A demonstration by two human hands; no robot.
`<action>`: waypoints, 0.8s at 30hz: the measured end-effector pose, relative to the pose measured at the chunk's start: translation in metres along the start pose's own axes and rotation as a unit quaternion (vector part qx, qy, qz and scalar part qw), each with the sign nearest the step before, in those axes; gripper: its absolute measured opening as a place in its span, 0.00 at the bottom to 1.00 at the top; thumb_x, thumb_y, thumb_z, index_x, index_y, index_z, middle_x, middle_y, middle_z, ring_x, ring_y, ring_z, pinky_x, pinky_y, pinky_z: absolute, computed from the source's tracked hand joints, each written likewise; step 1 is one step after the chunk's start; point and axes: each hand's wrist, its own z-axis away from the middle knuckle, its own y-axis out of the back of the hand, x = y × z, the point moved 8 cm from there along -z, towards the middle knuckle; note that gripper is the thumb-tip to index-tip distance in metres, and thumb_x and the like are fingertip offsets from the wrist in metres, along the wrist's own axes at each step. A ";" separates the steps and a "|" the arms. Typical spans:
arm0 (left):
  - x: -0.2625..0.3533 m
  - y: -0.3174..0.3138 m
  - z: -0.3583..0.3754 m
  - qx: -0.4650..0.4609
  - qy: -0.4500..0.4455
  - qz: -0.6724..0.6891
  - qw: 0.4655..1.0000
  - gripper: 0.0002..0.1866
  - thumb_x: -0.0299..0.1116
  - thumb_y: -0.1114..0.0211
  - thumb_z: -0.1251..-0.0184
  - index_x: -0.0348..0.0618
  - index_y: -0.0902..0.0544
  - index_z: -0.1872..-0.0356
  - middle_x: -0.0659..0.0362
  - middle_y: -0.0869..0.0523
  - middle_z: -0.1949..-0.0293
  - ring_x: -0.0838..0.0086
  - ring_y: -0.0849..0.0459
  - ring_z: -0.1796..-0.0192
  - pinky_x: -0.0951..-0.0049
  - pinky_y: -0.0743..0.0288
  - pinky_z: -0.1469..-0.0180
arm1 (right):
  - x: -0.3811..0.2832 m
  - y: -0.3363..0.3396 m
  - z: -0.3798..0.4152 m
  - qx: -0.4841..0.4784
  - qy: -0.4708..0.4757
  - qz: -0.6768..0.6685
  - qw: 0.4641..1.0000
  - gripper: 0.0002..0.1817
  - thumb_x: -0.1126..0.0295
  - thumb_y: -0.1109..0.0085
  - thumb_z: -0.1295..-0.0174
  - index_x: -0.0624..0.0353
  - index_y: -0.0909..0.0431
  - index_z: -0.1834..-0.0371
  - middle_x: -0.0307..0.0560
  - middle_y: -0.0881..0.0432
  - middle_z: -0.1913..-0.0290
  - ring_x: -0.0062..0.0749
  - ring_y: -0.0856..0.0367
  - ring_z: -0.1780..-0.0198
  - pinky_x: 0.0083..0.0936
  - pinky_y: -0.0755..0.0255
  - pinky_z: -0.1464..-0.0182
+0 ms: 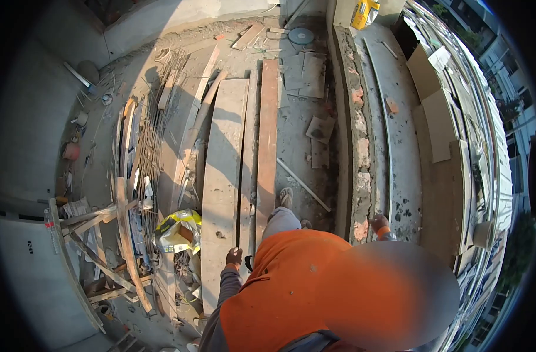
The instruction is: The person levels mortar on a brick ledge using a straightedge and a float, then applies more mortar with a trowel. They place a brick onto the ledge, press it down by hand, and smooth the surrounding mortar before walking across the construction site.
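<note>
Orange top: an orange garment (291,293) fills the near foreground, with grey sleeves running out to both hands.
Left hand: the left hand (234,257) hangs over the near end of a wide grey board (224,176); its fingers look curled together, and whether they touch the board cannot be told.
Right hand: the right hand (379,223) rests on the near end of a low brick wall (360,152), fingers bent down onto the rough top; how far apart they are cannot be told.
Foot: a shoe (286,197) stands on the concrete floor between the boards and the wall.
Boards: a narrow reddish plank (268,135) lies just beside the grey board, both running away from the person.
Bag: a yellow and white bag (178,230) sits left of the grey board, among wire mesh (150,146) and loose timber.
Far end: a round disc (301,36) and a yellow container (364,13) lie by the far wall.
</note>
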 end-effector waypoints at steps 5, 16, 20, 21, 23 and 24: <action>0.050 0.025 -0.093 0.034 -0.041 -0.110 0.992 0.30 0.53 0.37 0.38 0.39 0.24 0.44 0.46 0.17 0.48 0.57 0.19 0.46 0.63 0.27 0.44 | -0.019 -0.025 -0.051 0.003 -0.021 -0.034 0.999 0.23 0.51 0.38 0.49 0.53 0.17 0.53 0.56 0.19 0.47 0.48 0.24 0.42 0.37 0.31 0.39; 0.213 0.073 -0.259 0.041 -0.126 -0.031 0.991 0.25 0.45 0.37 0.38 0.34 0.22 0.48 0.52 0.14 0.63 0.69 0.15 0.67 0.70 0.21 0.62 | -0.111 0.053 -0.102 -0.061 -0.100 0.041 0.992 0.20 0.54 0.47 0.41 0.52 0.18 0.52 0.53 0.20 0.46 0.48 0.23 0.44 0.39 0.29 0.42; 0.286 0.051 -0.261 0.011 -0.091 -0.023 0.996 0.25 0.46 0.36 0.41 0.36 0.20 0.50 0.48 0.13 0.60 0.63 0.15 0.57 0.65 0.23 0.52 | -0.090 0.011 -0.150 -0.077 -0.081 0.068 0.991 0.16 0.59 0.51 0.38 0.51 0.17 0.54 0.49 0.20 0.47 0.48 0.22 0.44 0.40 0.28 0.43; 0.289 0.042 -0.285 0.022 -0.133 -0.055 0.989 0.25 0.46 0.36 0.41 0.36 0.20 0.50 0.49 0.13 0.62 0.64 0.15 0.60 0.66 0.23 0.54 | -0.103 0.033 -0.157 -0.075 -0.086 0.063 0.991 0.16 0.59 0.51 0.38 0.51 0.17 0.54 0.49 0.20 0.47 0.48 0.22 0.44 0.40 0.28 0.43; 0.304 0.028 -0.309 0.029 -0.181 -0.082 0.979 0.25 0.46 0.36 0.42 0.35 0.20 0.51 0.52 0.14 0.70 0.67 0.16 0.68 0.68 0.22 0.62 | -0.122 0.077 -0.166 -0.125 -0.207 -0.061 0.968 0.14 0.61 0.51 0.37 0.48 0.17 0.54 0.48 0.20 0.47 0.48 0.23 0.43 0.42 0.28 0.44; 0.326 0.022 -0.300 -0.002 -0.134 -0.066 0.989 0.26 0.46 0.36 0.42 0.34 0.20 0.50 0.53 0.16 0.73 0.69 0.18 0.73 0.69 0.23 0.66 | -0.124 0.081 -0.183 -0.123 -0.208 -0.068 0.968 0.14 0.61 0.51 0.37 0.48 0.17 0.54 0.48 0.20 0.47 0.48 0.23 0.43 0.42 0.28 0.44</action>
